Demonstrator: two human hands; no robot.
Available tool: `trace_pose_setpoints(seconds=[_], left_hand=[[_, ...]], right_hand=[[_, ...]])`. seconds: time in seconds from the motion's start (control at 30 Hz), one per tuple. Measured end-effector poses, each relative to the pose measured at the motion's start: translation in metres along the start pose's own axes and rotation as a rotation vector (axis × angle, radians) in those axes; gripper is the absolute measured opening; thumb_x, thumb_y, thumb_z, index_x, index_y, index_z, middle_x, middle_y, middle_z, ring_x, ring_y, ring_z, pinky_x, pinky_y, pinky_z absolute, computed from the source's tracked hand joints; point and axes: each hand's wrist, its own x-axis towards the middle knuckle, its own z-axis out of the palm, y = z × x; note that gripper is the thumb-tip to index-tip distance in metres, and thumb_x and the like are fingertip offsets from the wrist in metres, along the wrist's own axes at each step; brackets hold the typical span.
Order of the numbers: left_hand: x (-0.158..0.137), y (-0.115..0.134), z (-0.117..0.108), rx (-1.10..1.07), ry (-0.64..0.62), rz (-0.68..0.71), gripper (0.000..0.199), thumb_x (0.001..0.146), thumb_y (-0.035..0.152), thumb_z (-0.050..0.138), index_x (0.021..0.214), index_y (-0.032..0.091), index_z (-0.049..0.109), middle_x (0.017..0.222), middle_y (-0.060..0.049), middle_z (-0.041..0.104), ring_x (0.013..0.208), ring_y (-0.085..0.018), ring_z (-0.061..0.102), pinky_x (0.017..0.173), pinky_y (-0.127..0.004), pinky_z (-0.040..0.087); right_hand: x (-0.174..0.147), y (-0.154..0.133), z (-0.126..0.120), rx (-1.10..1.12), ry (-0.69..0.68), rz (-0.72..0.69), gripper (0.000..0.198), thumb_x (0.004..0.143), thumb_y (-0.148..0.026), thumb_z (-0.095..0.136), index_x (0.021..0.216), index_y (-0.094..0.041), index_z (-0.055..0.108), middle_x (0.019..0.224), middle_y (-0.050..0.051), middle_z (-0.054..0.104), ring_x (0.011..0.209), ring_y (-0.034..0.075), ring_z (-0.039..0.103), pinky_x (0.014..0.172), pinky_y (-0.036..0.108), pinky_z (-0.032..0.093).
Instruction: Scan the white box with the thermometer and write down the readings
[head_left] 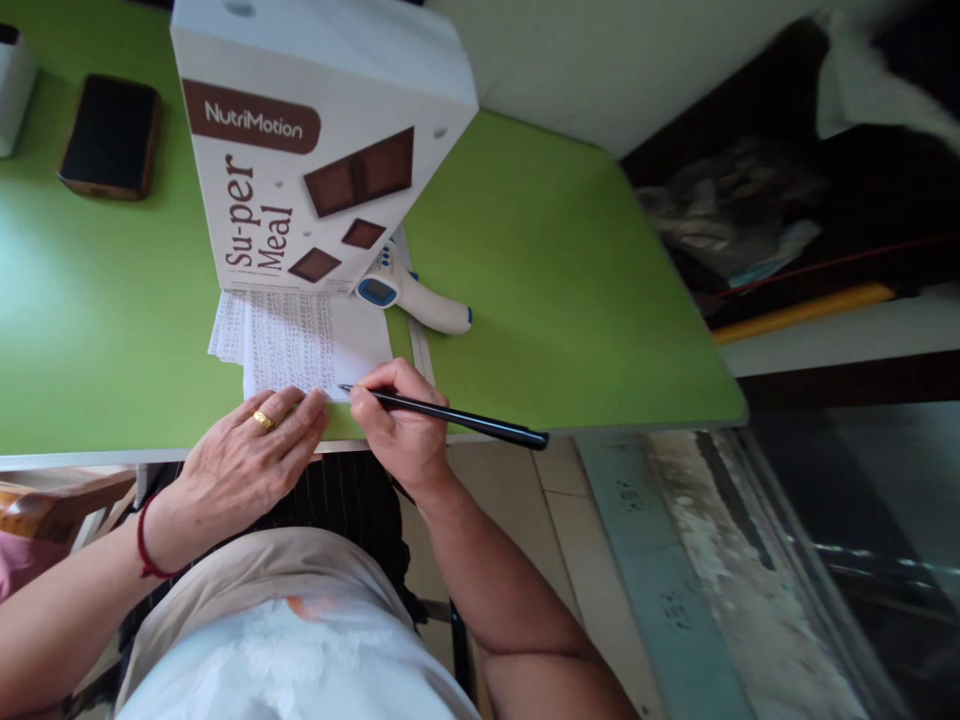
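Observation:
My right hand [405,425] is closed around a black pen [480,423], whose tip meets the white paper [360,340] or hovers just over it. Rows of small handwriting cover the left and middle of that sheet; its right part is blank. My left hand [259,440], with a gold ring and a red wrist cord, lies flat with fingers stretched over the sheet's lower edge. More written sheets [227,330] stick out at the left beneath it. The upper part of the paper is hidden by a white NutriMotion box [300,150] standing upright.
A white and blue infrared thermometer [424,300] lies right of the box. On the green table [540,300] a dark phone-like device [111,137] sits at the upper left, near a white object [13,90]. The table's right edge borders a cluttered shelf with plastic bags [742,210].

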Motion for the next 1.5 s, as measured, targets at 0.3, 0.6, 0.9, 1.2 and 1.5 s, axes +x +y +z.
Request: trace_pose_setpoints(seconds=[0.3,0.6,0.9,1.2,1.5], left_hand=[[0.001,0.001,-0.002,-0.002,0.002,-0.002,0.030,0.100,0.004,0.049,0.118,0.005,0.073,0.126,-0.015,0.074,0.109,-0.026,0.068,0.093,-0.037,0.057],[-0.001,0.001,-0.001,-0.031,-0.010,-0.011,0.030,0.098,0.004,0.053,0.121,0.005,0.072,0.128,-0.017,0.072,0.112,-0.027,0.067,0.097,-0.038,0.056],[0.001,0.000,0.000,-0.009,0.003,-0.002,0.030,0.099,0.004,0.050,0.119,0.005,0.072,0.127,-0.016,0.073,0.112,-0.027,0.067,0.095,-0.037,0.055],[0.001,0.001,-0.002,0.015,0.004,-0.006,0.032,0.102,0.005,0.045,0.117,0.006,0.074,0.126,-0.013,0.074,0.109,-0.026,0.068,0.094,-0.036,0.056],[-0.003,0.000,0.003,-0.054,-0.004,-0.024,0.025,0.101,0.011,0.055,0.119,0.004,0.071,0.128,-0.018,0.072,0.113,-0.029,0.067,0.097,-0.041,0.056]], right_hand=[[0.001,-0.003,-0.001,-0.038,-0.049,0.031,0.017,0.085,-0.023,0.060,0.070,-0.025,0.051,0.058,-0.007,0.057,0.051,0.011,0.050,0.052,0.024,0.044],[-0.001,0.000,-0.001,-0.007,-0.013,0.054,0.015,0.085,-0.024,0.060,0.071,-0.025,0.052,0.058,-0.007,0.057,0.052,0.011,0.051,0.053,0.024,0.046],[0.001,-0.002,0.001,-0.016,-0.049,0.051,0.016,0.085,-0.024,0.059,0.071,-0.025,0.053,0.058,-0.006,0.059,0.051,0.011,0.052,0.052,0.024,0.045],[0.001,-0.001,0.001,-0.014,-0.045,0.025,0.017,0.085,-0.022,0.061,0.071,-0.024,0.053,0.058,-0.007,0.059,0.051,0.011,0.052,0.052,0.024,0.044],[0.011,0.003,-0.025,-0.214,0.031,-0.064,0.006,0.092,-0.027,0.060,0.091,-0.023,0.064,0.077,0.000,0.068,0.065,0.015,0.063,0.062,0.029,0.053]])
